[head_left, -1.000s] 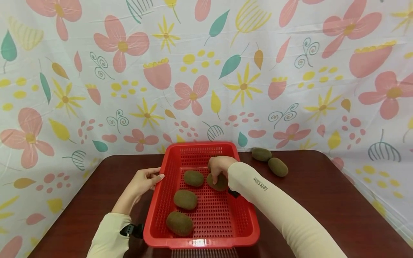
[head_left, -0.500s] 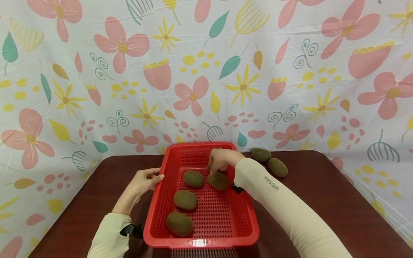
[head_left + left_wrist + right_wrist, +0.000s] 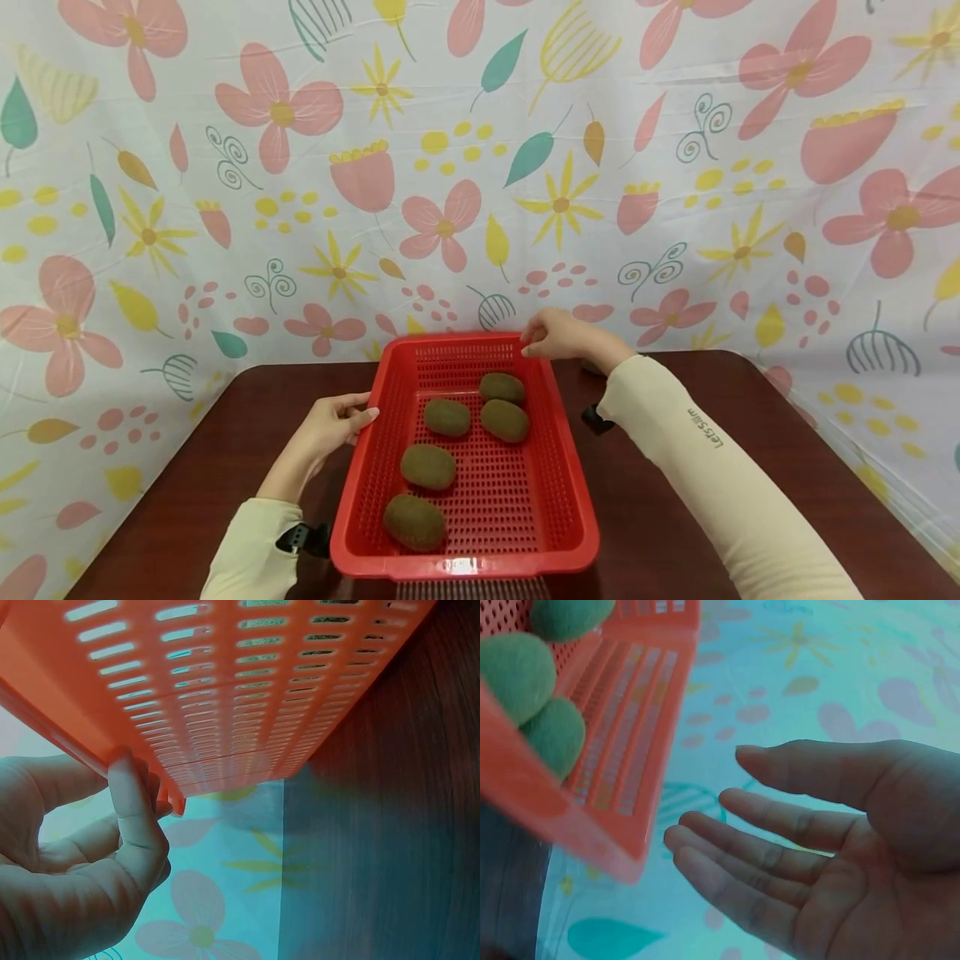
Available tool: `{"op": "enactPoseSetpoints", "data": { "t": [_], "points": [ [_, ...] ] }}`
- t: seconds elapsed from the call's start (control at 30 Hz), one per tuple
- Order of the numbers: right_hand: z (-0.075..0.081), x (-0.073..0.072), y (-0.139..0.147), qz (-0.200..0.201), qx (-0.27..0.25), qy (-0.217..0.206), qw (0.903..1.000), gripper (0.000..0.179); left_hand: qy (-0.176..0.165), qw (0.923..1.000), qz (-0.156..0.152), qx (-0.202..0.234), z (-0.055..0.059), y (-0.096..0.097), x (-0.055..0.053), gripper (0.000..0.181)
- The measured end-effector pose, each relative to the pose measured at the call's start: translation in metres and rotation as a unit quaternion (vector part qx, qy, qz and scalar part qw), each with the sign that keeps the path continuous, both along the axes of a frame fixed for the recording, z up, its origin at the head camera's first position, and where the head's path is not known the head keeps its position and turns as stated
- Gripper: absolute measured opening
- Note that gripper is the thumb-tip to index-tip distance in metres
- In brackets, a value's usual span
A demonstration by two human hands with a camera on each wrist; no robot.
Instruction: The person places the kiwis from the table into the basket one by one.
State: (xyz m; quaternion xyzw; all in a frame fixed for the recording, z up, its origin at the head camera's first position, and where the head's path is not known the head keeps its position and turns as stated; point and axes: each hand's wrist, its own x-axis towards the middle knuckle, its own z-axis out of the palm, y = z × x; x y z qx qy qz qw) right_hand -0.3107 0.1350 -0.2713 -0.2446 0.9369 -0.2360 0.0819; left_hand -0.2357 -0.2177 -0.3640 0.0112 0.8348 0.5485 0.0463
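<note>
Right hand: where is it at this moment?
In the head view, the right hand hovers empty at the far right corner of the red basket, beyond the farthest kiwi inside.

The left forearm point(image 3: 286, 473) is extended forward, the left hand point(image 3: 336, 425) being held with thumb point(image 3: 366, 419) and fingers point(image 3: 139, 817) bent in a pinch; the right arm point(image 3: 708, 467) is stretched forward and angled inward; the right hand point(image 3: 558, 333) is held palm-bared, thumb parted from loosely extended fingers.

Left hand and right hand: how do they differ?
The left hand grips the rim of the red basket; the right hand holds nothing. The left hand is at the basket's left side; the right hand is by its far right corner. Both belong to pale-sleeved arms.
</note>
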Motion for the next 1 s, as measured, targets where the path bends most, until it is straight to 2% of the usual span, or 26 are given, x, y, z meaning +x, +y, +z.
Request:
{"op": "enactPoseSetpoints", "data": {
  "t": [0.23,0.3,0.47,0.67,0.77,1.0],
  "points": [
    [-0.008,-0.002,0.041,-0.005,-0.068,0.026,0.9973,0.028,-0.001,0.9999,-0.009,0.008,0.0,0.001,0.0,0.049],
    [-0.016,-0.006,0.056,-0.006,-0.088,0.038,0.9953,0.028,-0.003,0.9999,-0.009,0.008,0.0,0.001,0.0,0.049],
    [-0.042,-0.012,0.096,-0.034,-0.106,0.037,0.9931,0.032,0.005,0.9999,-0.007,0.006,0.0,0.001,-0.001,0.047],
    [-0.07,-0.011,0.136,-0.075,-0.099,0.04,0.9914,0.034,0.004,0.9999,-0.005,0.012,0.0,-0.001,0.0,0.048],
    [-0.082,-0.011,0.15,-0.098,-0.077,0.039,0.9915,0.035,0.003,0.9999,-0.003,0.015,0.0,-0.001,-0.001,0.047],
    [-0.101,-0.01,0.16,-0.142,-0.002,-0.038,0.9891,0.056,0.002,0.9999,-0.003,0.013,-0.001,-0.001,-0.001,0.048]
  ]
}}
